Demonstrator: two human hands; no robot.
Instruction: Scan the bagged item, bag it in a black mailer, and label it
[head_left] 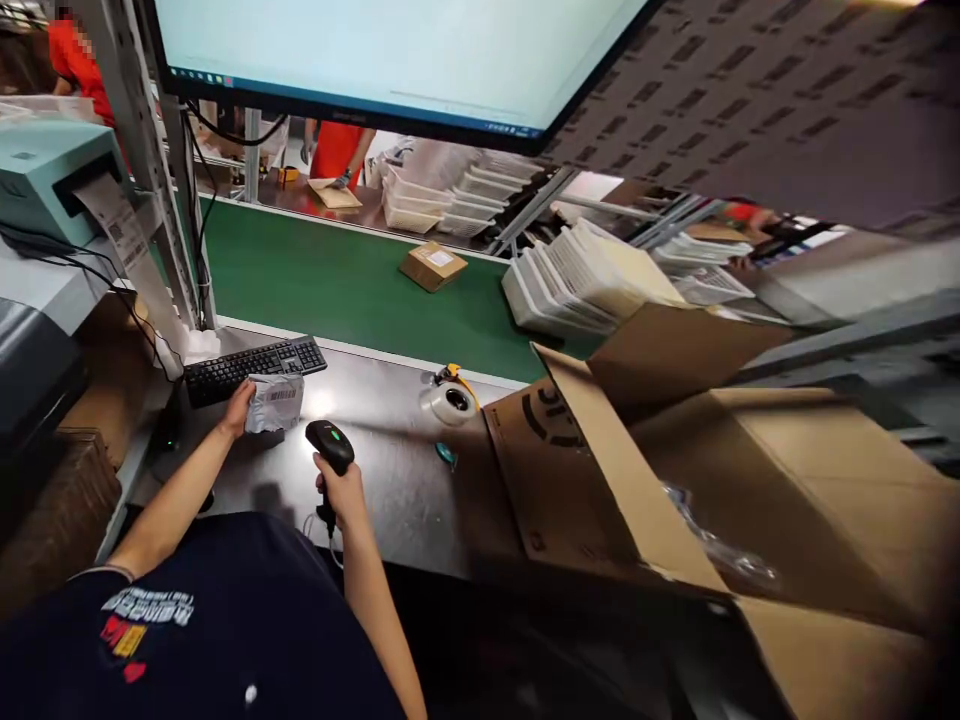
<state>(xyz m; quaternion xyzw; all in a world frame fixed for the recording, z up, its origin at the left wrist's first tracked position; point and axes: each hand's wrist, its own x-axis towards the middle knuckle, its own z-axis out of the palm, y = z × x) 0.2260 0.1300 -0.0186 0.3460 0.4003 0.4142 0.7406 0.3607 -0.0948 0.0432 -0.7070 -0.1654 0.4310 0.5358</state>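
My left hand point(238, 408) is closed on the edge of a small grey plastic parcel point(274, 404), whose barcode label faces up. The parcel is held above the metal table point(390, 490), in front of a black keyboard point(255, 368). In my right hand point(343, 492) is a black barcode scanner point(330, 447), gripped by its handle with the head pointing towards the parcel. A green light glows on top of the scanner, and its cable hangs below my hand. Scanner and parcel are a short gap apart.
A large open cardboard box point(570, 470) stands at the right, with clear plastic inside. A tape dispenser point(450, 400) lies near the green conveyor belt point(322, 270), which carries a brown carton point(433, 265). A monitor point(390, 60) hangs overhead; a label printer point(60, 180) is left. Co-workers in orange stand beyond.
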